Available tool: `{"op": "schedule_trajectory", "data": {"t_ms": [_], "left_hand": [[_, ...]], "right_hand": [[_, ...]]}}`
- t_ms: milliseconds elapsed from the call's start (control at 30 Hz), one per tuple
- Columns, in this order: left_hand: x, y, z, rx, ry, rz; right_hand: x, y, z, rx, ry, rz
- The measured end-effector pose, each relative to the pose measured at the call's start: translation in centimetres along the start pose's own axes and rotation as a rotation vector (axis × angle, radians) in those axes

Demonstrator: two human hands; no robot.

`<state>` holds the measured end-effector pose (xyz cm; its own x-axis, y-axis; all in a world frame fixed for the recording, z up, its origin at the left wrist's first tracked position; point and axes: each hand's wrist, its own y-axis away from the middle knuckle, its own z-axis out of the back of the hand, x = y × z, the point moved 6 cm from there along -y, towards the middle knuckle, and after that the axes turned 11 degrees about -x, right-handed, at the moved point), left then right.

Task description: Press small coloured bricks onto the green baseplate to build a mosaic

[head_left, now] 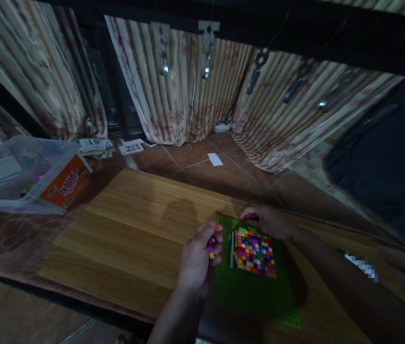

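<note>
One green board [252, 297] lies flat on the worktop [134, 229], bearing one squarish block [255, 252] of mixed red, orange, yellow, white, purple and green bricks, too many to count. At the board's left edge, the left hand [200, 251] curls around a few loose bricks [211, 251]. At its far edge, the right hand [269, 221] has bent fingers; I cannot tell whether they pinch anything.

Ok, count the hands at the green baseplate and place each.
2: the left hand at the left edge of the baseplate, holding loose bricks; the right hand at the far edge of the brick build. No others appear hidden.
</note>
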<state>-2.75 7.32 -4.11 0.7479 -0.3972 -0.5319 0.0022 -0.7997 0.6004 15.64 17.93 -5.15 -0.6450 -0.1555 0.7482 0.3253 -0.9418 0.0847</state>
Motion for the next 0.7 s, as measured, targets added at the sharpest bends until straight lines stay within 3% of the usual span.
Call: {"op": "schedule_trajectory", "data": {"t_ms": [200, 367, 533, 700], "left_hand": [[0.1, 0.1, -0.2, -0.001, 0.006, 0.004], [0.3, 0.3, -0.3, 0.026, 0.042, 0.023], [0.9, 0.5, -0.6, 0.020, 0.051, 0.065], [1.4, 0.5, -0.9, 0.029, 0.028, 0.065]], "right_hand": [[-0.4, 0.7, 1.7, -0.107, 0.034, 0.017], [1.0, 4.6, 4.1, -0.430, -0.127, -0.060], [2.7, 8.7, 2.7, -0.672, -0.468, -0.199], [3.5, 9.1, 1.2, -0.788, -0.526, -0.228]]}}
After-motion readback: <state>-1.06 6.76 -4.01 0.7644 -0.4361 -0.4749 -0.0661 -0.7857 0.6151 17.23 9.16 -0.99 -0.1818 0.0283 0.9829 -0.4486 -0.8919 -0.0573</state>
